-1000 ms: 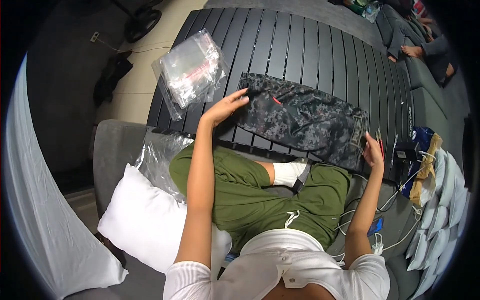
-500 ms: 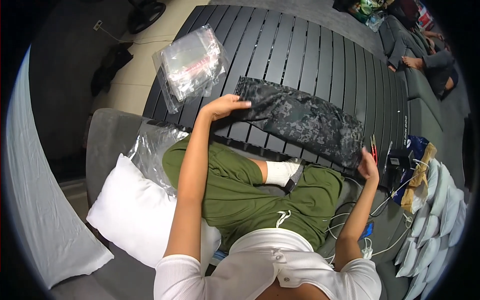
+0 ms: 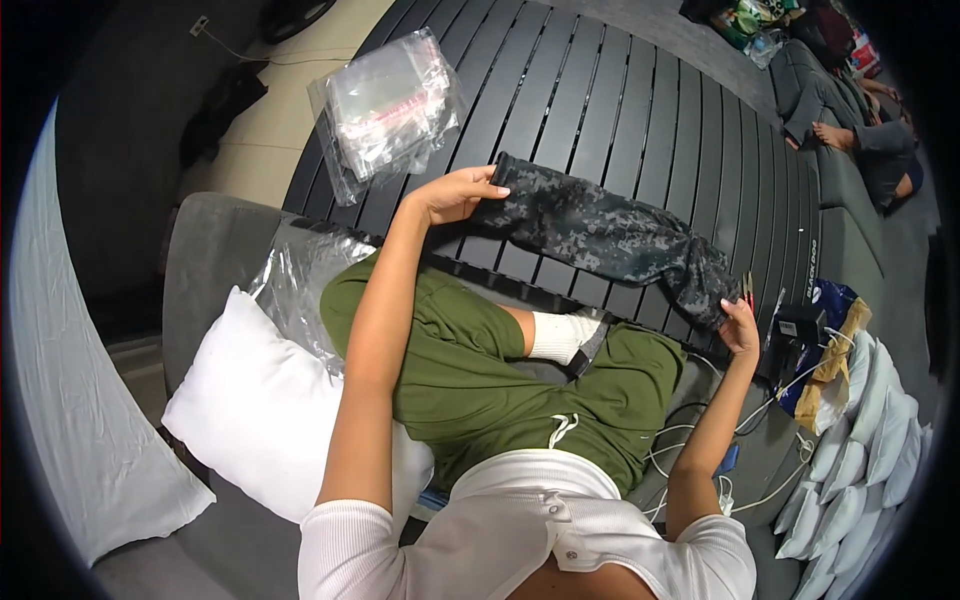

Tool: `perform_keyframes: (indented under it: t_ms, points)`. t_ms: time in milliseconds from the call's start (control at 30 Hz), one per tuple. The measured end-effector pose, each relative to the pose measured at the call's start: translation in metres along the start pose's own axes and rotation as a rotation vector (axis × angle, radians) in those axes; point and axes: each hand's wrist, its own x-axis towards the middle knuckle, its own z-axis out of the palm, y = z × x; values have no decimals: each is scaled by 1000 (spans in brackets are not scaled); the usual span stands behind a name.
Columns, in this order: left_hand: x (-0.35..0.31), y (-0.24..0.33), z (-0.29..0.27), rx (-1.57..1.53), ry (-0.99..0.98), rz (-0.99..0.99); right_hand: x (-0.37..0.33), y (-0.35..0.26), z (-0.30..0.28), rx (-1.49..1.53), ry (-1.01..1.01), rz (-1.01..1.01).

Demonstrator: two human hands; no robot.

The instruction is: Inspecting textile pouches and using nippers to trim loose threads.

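A dark camouflage-patterned piece of folded cloth (image 3: 600, 228) stretches in a long narrow strip over the near side of a black slatted table (image 3: 590, 90). My left hand (image 3: 456, 196) pinches its left end between thumb and fingers. At the other end, my right hand (image 3: 739, 327) grips the bunched right corner. The strip sags and creases toward the right. Whether it is a garment, I cannot tell. Beyond my left hand, a stack of clear plastic bags (image 3: 392, 112) lies on the table.
Red-handled pliers (image 3: 748, 290) and a black box (image 3: 800, 322) are near my right hand. White cables (image 3: 690, 440) trail beside my right knee. A white pillow (image 3: 265, 410) lies at my left, grey-white pads (image 3: 865, 470) at far right. Another person's foot (image 3: 832, 136) shows on the far sofa.
The cloth has been lifted, narrowing from a flat wide panel to a creased strip. My right hand has closed on its right end, and my left hand has shifted slightly right and up.
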Motion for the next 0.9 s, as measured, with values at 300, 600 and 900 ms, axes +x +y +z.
perform_keyframes:
  t_ms: [300, 600, 900]
  points:
    - [-8, 0, -12, -407, 124, -18, 5, -6, 6, 149, 37, -91]
    - [44, 8, -16, -294, 230, -394, 60, -31, 17, 241, 138, 202]
    - [9, 69, 11, -107, 206, 272, 9, -94, 8, 306, 84, -392]
